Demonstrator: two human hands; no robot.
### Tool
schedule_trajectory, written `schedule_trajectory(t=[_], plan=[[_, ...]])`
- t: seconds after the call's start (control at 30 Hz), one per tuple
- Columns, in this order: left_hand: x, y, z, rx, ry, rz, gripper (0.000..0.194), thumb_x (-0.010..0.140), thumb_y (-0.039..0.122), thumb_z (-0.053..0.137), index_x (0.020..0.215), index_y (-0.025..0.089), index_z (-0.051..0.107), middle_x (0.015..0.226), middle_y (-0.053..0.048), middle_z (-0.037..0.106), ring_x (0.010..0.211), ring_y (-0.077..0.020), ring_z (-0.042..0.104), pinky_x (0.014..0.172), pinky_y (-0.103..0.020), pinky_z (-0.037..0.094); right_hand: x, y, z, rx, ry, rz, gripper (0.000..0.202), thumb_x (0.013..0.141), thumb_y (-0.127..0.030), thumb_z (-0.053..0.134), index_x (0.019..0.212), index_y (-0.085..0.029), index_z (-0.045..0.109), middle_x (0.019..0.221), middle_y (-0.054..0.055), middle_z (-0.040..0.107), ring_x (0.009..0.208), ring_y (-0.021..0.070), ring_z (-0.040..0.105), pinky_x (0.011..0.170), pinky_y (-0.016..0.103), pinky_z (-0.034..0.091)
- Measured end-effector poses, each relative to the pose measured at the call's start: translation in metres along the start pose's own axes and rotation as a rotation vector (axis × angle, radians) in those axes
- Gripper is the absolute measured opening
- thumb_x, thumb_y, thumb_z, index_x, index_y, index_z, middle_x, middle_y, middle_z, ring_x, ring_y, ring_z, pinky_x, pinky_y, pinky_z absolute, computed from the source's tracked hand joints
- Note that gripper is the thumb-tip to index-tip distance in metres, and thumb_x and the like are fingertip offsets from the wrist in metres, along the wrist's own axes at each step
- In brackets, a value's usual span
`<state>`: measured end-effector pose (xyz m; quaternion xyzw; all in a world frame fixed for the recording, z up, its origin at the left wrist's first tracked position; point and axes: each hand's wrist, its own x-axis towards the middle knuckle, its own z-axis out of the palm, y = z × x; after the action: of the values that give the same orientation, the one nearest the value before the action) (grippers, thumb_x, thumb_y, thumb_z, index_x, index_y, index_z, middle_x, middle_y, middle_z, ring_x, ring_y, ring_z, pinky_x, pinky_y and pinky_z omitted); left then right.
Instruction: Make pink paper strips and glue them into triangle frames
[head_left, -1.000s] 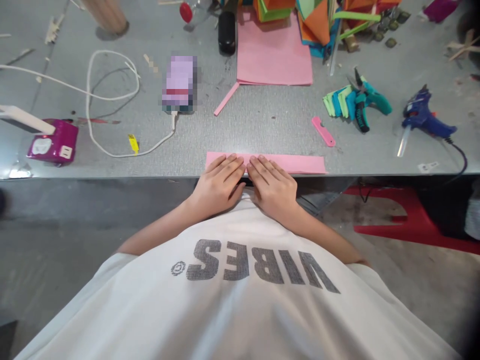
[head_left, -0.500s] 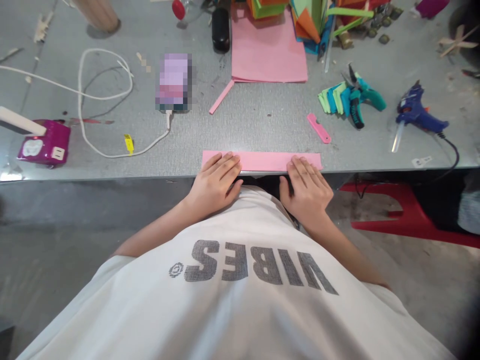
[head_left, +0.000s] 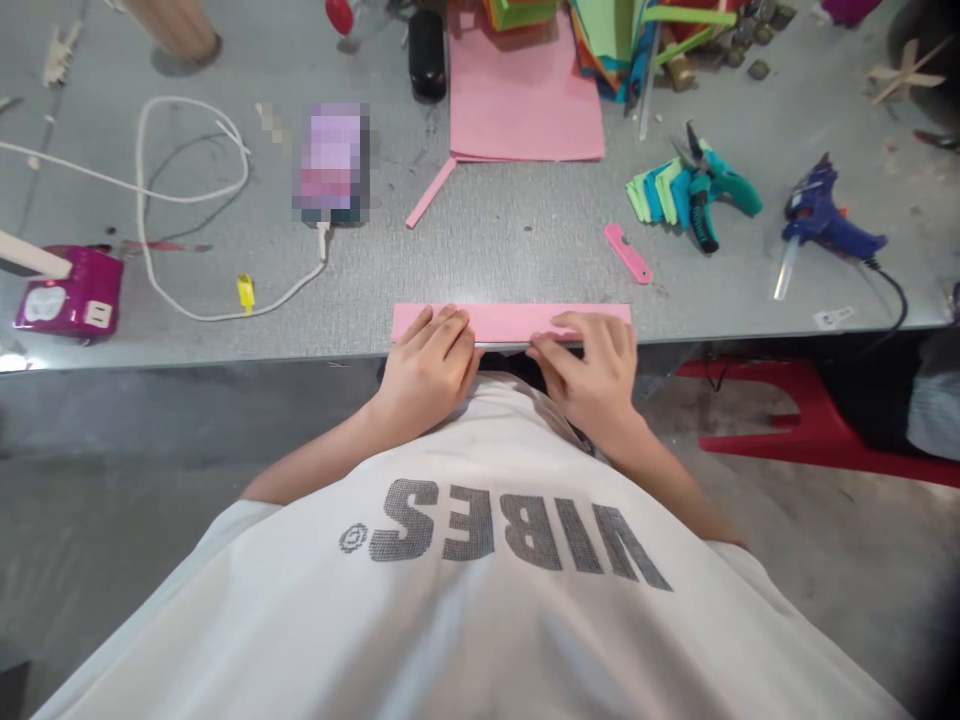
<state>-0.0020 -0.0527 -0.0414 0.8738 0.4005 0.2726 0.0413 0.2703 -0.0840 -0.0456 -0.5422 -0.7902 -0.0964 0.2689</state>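
A long pink paper strip (head_left: 502,322) lies along the front edge of the grey table. On its left end rests my left hand (head_left: 430,365), palm down, fingers flat on the paper. Nearer its right end, my right hand (head_left: 592,365) touches the strip and its lower edge with bent, parted fingers. Behind the strip lie a pink cutter (head_left: 628,255), a narrow pink strip (head_left: 431,193) and a stack of pink sheets (head_left: 525,95).
Teal-handled pliers (head_left: 703,215) touch folded green and blue papers (head_left: 658,193). A blue glue gun (head_left: 832,215) lies right. A phone (head_left: 334,160) with a white cable (head_left: 142,230) and a purple box (head_left: 71,293) are left. A black case (head_left: 427,57) stands behind.
My right hand has shifted left along the strip, its fingers going from flat to bent. My left hand stays on the left end. The whole view has moved slightly.
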Motion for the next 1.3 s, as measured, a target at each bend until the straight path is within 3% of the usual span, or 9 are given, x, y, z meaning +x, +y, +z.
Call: schedule_trajectory(t=[0.17,0.3,0.4,0.63,0.93,1.13,1.3], plan=[[0.004,0.005,-0.004,0.077,0.023,0.061,0.026,0.111,0.020,0.058,0.122,0.017,0.081,0.134,-0.017,0.083,0.131,-0.0333,0.079,0.115,-0.053,0.063,0.012,-0.014,0.008,0.099,0.025,-0.010,0.017,0.113,-0.029,0.067,0.100,-0.026,0.079,0.101,0.006,0.077,0.099,0.0255,0.062,0.087,0.044,0.041],[0.003,0.006,-0.002,0.150,0.078,0.077,0.022,0.106,0.017,0.063,0.115,0.024,0.081,0.110,-0.010,0.085,0.105,-0.0301,0.076,0.087,-0.049,0.057,0.015,-0.012,0.005,0.098,-0.038,0.013,0.021,0.115,-0.033,0.063,0.102,-0.026,0.079,0.100,0.007,0.074,0.098,0.0266,0.060,0.087,0.045,0.039],[0.006,0.004,-0.004,0.159,0.083,0.040,0.015,0.105,0.020,0.067,0.101,0.025,0.080,0.094,-0.009,0.081,0.093,-0.0292,0.070,0.081,-0.049,0.049,0.016,-0.009,0.006,0.113,-0.060,0.035,0.026,0.116,-0.036,0.060,0.103,-0.026,0.080,0.101,0.008,0.071,0.100,0.0277,0.058,0.086,0.045,0.038],[0.015,-0.009,-0.017,-0.021,-0.019,-0.047,0.027,0.109,0.015,0.054,0.095,0.021,0.077,0.095,-0.008,0.079,0.087,-0.0246,0.068,0.079,-0.041,0.051,0.017,-0.008,0.011,0.187,-0.028,0.189,0.026,0.114,-0.037,0.062,0.096,-0.026,0.077,0.099,0.007,0.071,0.100,0.0281,0.056,0.092,0.047,0.036],[0.022,-0.027,-0.033,-0.097,-0.069,-0.298,0.006,0.101,0.020,0.069,0.095,0.022,0.070,0.097,-0.008,0.075,0.097,-0.0275,0.069,0.087,-0.043,0.054,0.018,0.005,-0.001,0.119,-0.003,0.457,0.025,0.104,-0.040,0.067,0.085,-0.024,0.069,0.098,0.007,0.073,0.106,0.0324,0.059,0.102,0.054,0.037],[0.017,-0.038,-0.044,-0.167,-0.073,-0.314,0.013,0.102,0.016,0.065,0.097,0.022,0.075,0.103,-0.008,0.074,0.102,-0.0269,0.069,0.094,-0.046,0.057,0.012,0.024,-0.007,0.139,0.034,0.577,0.020,0.095,-0.041,0.073,0.087,-0.024,0.067,0.102,0.008,0.072,0.112,0.0350,0.059,0.106,0.058,0.038],[0.011,-0.040,-0.042,-0.110,-0.018,-0.250,0.021,0.103,0.015,0.063,0.100,0.023,0.083,0.103,-0.009,0.078,0.102,-0.0274,0.071,0.093,-0.047,0.058,0.011,0.027,-0.005,0.138,0.092,0.550,0.015,0.093,-0.039,0.075,0.100,-0.025,0.073,0.117,0.010,0.073,0.113,0.0350,0.059,0.105,0.060,0.042]])
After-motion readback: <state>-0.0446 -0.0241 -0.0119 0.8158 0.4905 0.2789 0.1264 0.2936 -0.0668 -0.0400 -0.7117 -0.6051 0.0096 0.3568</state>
